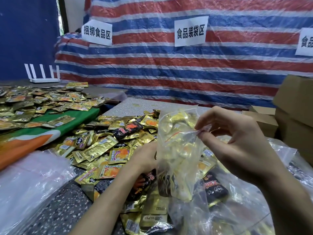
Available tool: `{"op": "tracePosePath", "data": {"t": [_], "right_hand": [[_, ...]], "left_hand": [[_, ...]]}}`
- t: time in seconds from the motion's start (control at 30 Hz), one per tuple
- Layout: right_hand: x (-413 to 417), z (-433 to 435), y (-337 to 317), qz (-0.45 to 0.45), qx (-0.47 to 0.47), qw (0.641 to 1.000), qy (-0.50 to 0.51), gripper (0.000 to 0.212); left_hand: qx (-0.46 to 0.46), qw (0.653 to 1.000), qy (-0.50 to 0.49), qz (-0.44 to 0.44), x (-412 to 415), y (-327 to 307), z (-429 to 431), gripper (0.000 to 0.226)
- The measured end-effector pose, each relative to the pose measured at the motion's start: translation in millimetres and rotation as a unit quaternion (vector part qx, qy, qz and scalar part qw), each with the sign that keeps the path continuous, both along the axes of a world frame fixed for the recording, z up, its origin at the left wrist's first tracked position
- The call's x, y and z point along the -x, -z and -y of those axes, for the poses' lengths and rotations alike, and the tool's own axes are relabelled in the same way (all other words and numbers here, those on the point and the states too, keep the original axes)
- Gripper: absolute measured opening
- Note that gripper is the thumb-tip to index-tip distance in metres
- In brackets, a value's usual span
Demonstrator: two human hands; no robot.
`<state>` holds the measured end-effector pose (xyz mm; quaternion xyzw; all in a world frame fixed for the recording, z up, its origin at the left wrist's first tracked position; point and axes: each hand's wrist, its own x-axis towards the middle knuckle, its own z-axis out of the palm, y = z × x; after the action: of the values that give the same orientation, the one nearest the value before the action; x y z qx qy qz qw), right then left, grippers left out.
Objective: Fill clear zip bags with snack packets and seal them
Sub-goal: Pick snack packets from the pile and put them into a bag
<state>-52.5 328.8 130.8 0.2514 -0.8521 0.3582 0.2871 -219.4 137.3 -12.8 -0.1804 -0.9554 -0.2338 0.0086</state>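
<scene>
Littered across the speckled worktop: gold and black snack packets. Raised upright over that heap, a clear zip bag (stuffed with gold packets). Pinched at its zip edge by the right hand; touched low down by the left hand, grip hidden, cannot tell.

Three white paper signs are seen on the striped tarpaulin. On the left sign 捆绑食品区 is printed in black, and on the middle sign 食品装袋区. The right sign is cut by the frame edge, so only 食 and part of 品 can be made out. Print on the snack packets is too blurred to be read.
</scene>
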Motion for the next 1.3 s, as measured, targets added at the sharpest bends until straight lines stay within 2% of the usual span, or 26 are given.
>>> {"op": "tracePosePath", "data": {"t": [0.1,0.2,0.27,0.33,0.4,0.47,0.57,0.63,0.7,0.73,0.8,0.93,1.03,1.1,1.23,1.3], "right_hand": [[0,0,-1,0.003,0.0,1.0,0.003,0.008],[-1,1,-1,0.008,0.002,1.0,0.002,0.008],[-2,2,-1,0.01,0.0,1.0,-0.003,0.008],[-3,2,-1,0.011,-0.001,1.0,-0.006,0.008],[-3,2,-2,0.011,-0.004,1.0,-0.005,0.009],[-4,1,-2,0.012,-0.007,1.0,-0.003,0.01],[-4,1,-2,0.016,-0.012,1.0,-0.003,0.009],[-5,1,-2,0.017,-0.012,1.0,-0.006,0.01],[-6,3,-3,0.018,-0.016,1.0,-0.013,0.009],[-6,4,-3,0.02,-0.017,1.0,-0.017,0.008],[-7,7,-2,0.019,-0.016,0.999,-0.025,0.011],[-8,12,-1,0.012,-0.018,0.999,-0.03,0.016],[-8,14,1,0.005,-0.008,1.0,-0.029,0.017],[-7,17,2,-0.003,-0.004,1.0,-0.026,0.017],[-4,21,5,-0.015,0.001,1.0,-0.02,0.018],[-3,20,6,-0.017,0.006,1.0,-0.017,0.018]], "left_hand": [[0.001,1.0,0.015,0.014,-3,-13,7,0.03],[-0.011,1.0,-0.021,0.012,-1,-20,17,0.027],[-0.088,0.995,-0.044,0.024,-1,-28,22,0.019],[-0.211,0.975,-0.063,0.04,-8,-43,27,0.021],[-0.333,0.938,-0.093,0.01,-18,-64,35,0.024],[-0.451,0.888,-0.09,-0.03,-32,-89,43,0.02],[-0.626,0.774,-0.038,-0.086,-60,-126,52,0.01],[-0.702,0.699,0.01,-0.137,-82,-145,55,0.01],[-0.718,0.668,0.049,-0.189,-100,-158,56,0.015],[-0.712,0.67,0.06,-0.199,-107,-162,55,0.015],[-0.686,0.698,0.065,-0.197,-117,-166,50,0.018],[-0.571,0.797,0.017,-0.195,-132,-162,31,0.014],[-0.488,0.854,-0.016,-0.181,-136,-154,15,0.012],[-0.398,0.896,-0.046,-0.191,-135,-148,8,0.013],[-0.302,0.937,-0.059,-0.168,-135,-141,-6,0.019],[-0.275,0.947,-0.078,-0.143,-137,-142,-8,0.044]]}}
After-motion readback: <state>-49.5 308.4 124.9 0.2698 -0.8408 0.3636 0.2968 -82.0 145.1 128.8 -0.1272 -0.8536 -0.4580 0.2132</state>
